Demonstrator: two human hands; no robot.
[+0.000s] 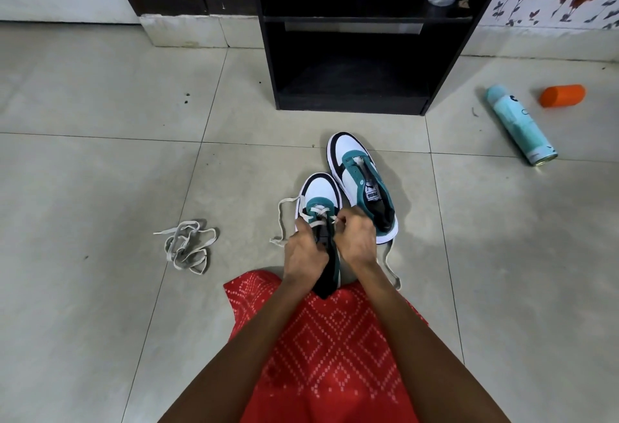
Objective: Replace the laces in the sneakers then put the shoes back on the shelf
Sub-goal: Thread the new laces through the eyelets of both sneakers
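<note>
While the near sneaker (320, 201) is only laced across its lowest eyelets, the task is judged to be at an early stage. This shoe is held on the floor (100, 171) just ahead of the lap, toe pointing away. A pale lace (280, 218) is crossed once near the toe, and its loose ends are trailed out to either side of the shoe. The left hand (306, 251) is closed around the shoe's left flank by the tongue, steadying it. The right hand (356, 238) is pinched on a lace end at an eyelet on the right side, thumb and fingertips pressed together. The second sneaker (363, 184) is set just beside and beyond the first, touching or nearly so, and no lace is seen in it; its tongue is laid open. A separate bundled lace (187, 245) is left on the tiles well to the left. The black shelf (351, 64) stands beyond both shoes, its lower compartment vacant. Most of the first lacing, all of the second, and the return to the shelf are judged to remain.
</note>
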